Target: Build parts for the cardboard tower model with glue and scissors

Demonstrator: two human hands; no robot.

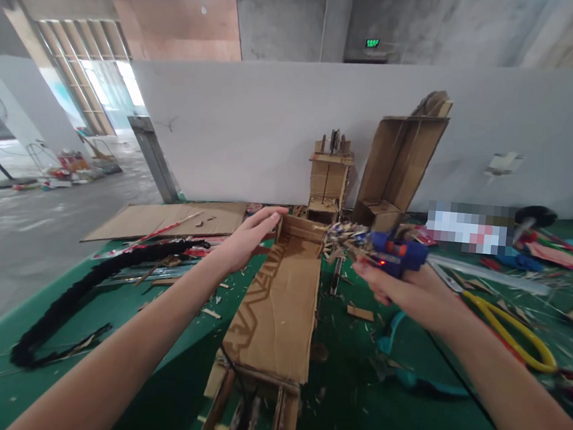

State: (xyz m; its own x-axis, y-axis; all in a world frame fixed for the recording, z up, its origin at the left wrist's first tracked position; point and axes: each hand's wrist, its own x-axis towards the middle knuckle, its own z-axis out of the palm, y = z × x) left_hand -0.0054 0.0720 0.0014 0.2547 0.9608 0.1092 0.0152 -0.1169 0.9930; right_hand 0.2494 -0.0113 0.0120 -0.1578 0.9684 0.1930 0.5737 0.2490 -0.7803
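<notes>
A long brown cardboard box [286, 302] lies lengthwise on the green table, with wooden sticks and a dark wheel-like part at its near end. At its far left corner is my left hand [251, 239], fingers stretched out and resting at the edge. My right hand [385, 284] is wrapped round a blue hot glue gun [398, 253] with a small red light. The gun's nozzle end, crusted with wood scraps and glue, points left at the box's far right corner. Whether the tip touches the cardboard I cannot tell.
Behind stand a small cardboard tower [328, 182] and a tall open cardboard box [396, 164] against a white partition [254, 125]. A black fuzzy strip [90, 285] lies left. Yellow-handled scissors [512, 332] and scraps lie right. A dark cord runs beneath my right arm.
</notes>
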